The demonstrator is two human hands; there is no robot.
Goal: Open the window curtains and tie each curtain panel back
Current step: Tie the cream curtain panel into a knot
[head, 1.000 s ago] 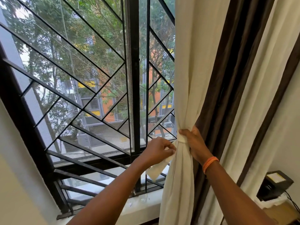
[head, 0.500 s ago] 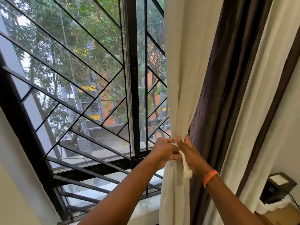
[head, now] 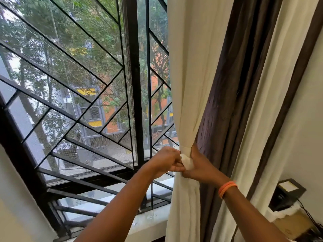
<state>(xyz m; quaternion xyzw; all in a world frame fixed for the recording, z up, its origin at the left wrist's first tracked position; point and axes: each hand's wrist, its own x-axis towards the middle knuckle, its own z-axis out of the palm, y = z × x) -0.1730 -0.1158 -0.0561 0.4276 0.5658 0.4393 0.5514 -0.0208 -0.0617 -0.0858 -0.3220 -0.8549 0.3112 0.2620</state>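
Observation:
A cream curtain panel (head: 188, 84) hangs gathered at the right side of the window, with a dark brown panel (head: 232, 84) beside it. A cream tie-back strip (head: 186, 160) wraps the cream panel at its waist. My left hand (head: 167, 159) pinches the strip's end from the left, fingers curled. My right hand (head: 201, 165), with an orange wristband, grips the gathered curtain and the strip from the right. The two hands touch at the knot.
The window (head: 78, 102) has a black frame and a black diagonal grille. A pale sill (head: 148, 222) runs below. More cream and brown curtain folds (head: 272, 102) hang at the right. A black box (head: 286, 194) with cables sits at the lower right by the wall.
My left hand moved right from pulling the loose strip end and closed against my right hand. The hanging tail of the strip has been drawn up into a small knot.

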